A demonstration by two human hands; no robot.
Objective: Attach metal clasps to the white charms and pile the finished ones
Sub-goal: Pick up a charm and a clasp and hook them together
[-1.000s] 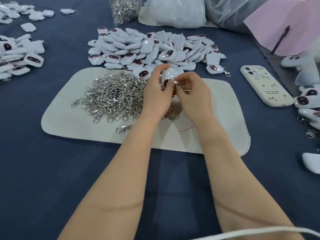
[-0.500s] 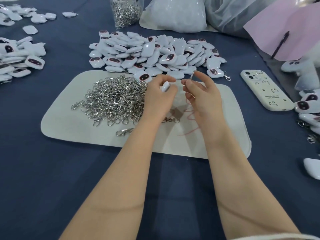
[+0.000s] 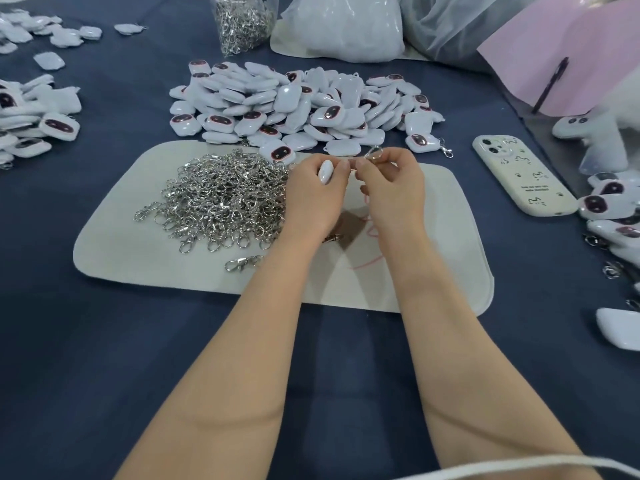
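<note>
My left hand grips a white charm edge-on above the pale felt mat. My right hand pinches a metal clasp right beside it, fingertips of both hands nearly touching. A heap of loose silver clasps lies on the mat to the left of my hands. Behind the mat spreads a big pile of white charms with dark faces. More charms with clasps on them lie at the right edge.
A cream phone lies right of the mat. One charm with a clasp sits by the big pile. Another charm pile is at the left. A bag of clasps and white plastic bags stand at the back.
The hands parted half a second ago, the right lifting the clasp away; now they have come back together, with the clasp next to the charm.
</note>
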